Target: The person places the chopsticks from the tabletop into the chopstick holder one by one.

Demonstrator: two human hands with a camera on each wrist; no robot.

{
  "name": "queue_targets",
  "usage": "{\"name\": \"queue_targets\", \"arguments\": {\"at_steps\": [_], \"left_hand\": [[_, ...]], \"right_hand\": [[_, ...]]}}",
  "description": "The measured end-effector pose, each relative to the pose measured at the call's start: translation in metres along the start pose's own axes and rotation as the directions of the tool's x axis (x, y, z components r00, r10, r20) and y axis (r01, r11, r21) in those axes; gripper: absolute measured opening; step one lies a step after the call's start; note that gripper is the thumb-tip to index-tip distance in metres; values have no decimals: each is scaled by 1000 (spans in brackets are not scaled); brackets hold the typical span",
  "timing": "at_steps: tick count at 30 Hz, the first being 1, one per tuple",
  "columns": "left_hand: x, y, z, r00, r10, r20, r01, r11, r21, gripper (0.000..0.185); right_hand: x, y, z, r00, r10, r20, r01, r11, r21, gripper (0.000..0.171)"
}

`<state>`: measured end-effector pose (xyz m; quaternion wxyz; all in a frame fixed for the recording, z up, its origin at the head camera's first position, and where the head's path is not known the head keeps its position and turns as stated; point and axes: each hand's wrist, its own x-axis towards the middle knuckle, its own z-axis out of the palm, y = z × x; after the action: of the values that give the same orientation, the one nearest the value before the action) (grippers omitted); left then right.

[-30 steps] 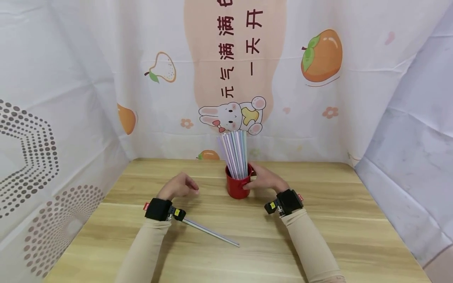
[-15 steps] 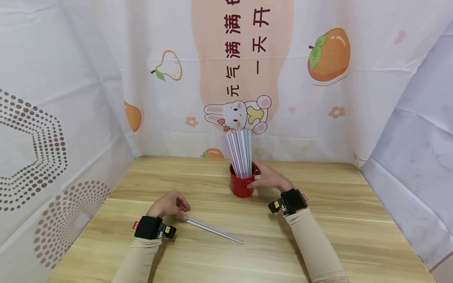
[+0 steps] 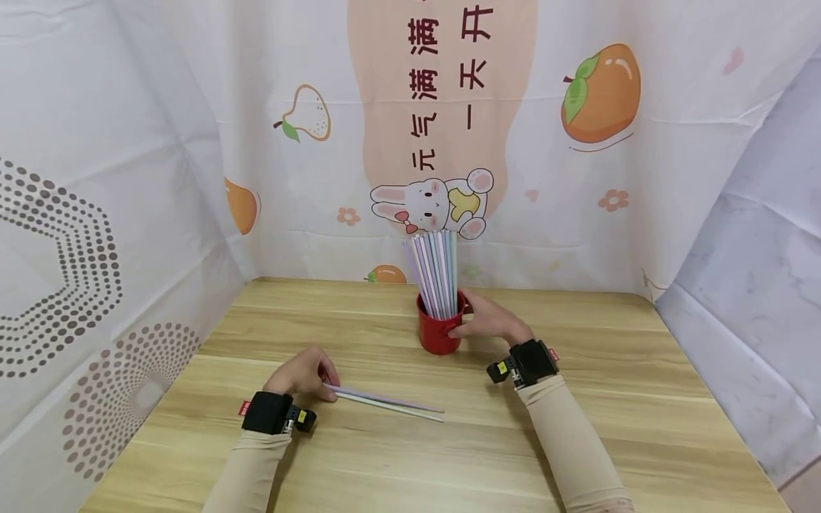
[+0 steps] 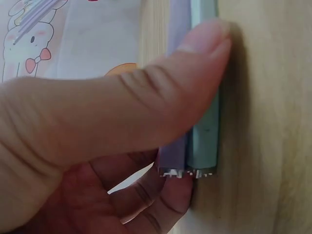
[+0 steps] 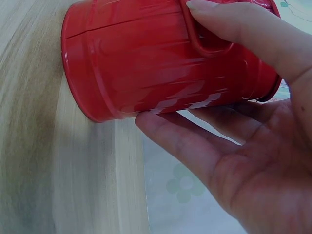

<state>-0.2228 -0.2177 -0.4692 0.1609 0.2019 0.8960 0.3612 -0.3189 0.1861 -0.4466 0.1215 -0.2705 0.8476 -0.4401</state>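
My left hand (image 3: 304, 374) pinches two slim, faceted pastel sticks near one end, low over the wooden table. One is a lilac stick (image 4: 179, 27), the other a pale green stick (image 4: 204, 141). In the left wrist view they lie side by side under the thumb, cut ends showing; their far ends spread slightly apart in the head view. A red mug (image 3: 439, 338) stands upright further back, full of similar pastel sticks (image 3: 435, 274). My right hand (image 3: 490, 317) grips the mug from its right side, thumb on the handle (image 5: 214, 48) and fingers against the wall.
The wooden table (image 3: 577, 399) reaches back to a white printed cloth (image 3: 564, 235) hanging just behind the mug. More cloth walls close off the left and right sides. Each wrist wears a black strap with a small camera.
My left hand has come down and toward me onto the sticks lying on the table and pinched them. Their far ends have since spread apart. The right hand stays on the mug.
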Motion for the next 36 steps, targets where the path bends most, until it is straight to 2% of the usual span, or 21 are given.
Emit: {"name": "queue_targets", "arguments": {"at_steps": [6,10,13,16,19,23,26,28,31,34,36], "left_hand": [[-1,-5,-7,1000,25,9,-25,1000,-19,10],[-6,-6,-17,999,3,-43,-5,999,-48,9],[-7,-4,-27,995,-22,-100,9,991,-132,15],[-4,0,-39,986,-59,-156,13,960,-278,21],[0,6,-47,976,-75,-206,-24,898,-439,29],[10,17,-53,949,-95,-302,-113,790,-602,31],[21,26,-55,911,-159,-380,-148,736,-661,26],[30,33,-56,880,-205,-428,-157,726,-670,24],[43,46,-59,840,-245,-484,-168,731,-662,23],[57,63,-63,820,-249,-515,-181,740,-647,23],[66,76,-67,818,-233,-527,-194,750,-632,24]], "right_hand": [[1,0,0,1000,-2,1,2,1000,-1,84],[1,0,0,1000,-12,1,12,1000,5,86],[0,1,0,1000,-23,6,23,1000,9,87],[0,2,0,999,-35,7,35,999,7,87],[0,2,0,999,-39,5,39,999,2,87],[0,1,0,999,-33,1,33,999,-1,87],[-1,1,0,999,-34,3,34,999,1,87],[-1,1,0,999,-35,6,35,999,9,87],[-2,1,1,999,-38,9,38,999,17,86],[-3,1,1,999,-33,8,32,999,27,84],[-3,0,1,999,-33,8,33,999,32,84]]}}
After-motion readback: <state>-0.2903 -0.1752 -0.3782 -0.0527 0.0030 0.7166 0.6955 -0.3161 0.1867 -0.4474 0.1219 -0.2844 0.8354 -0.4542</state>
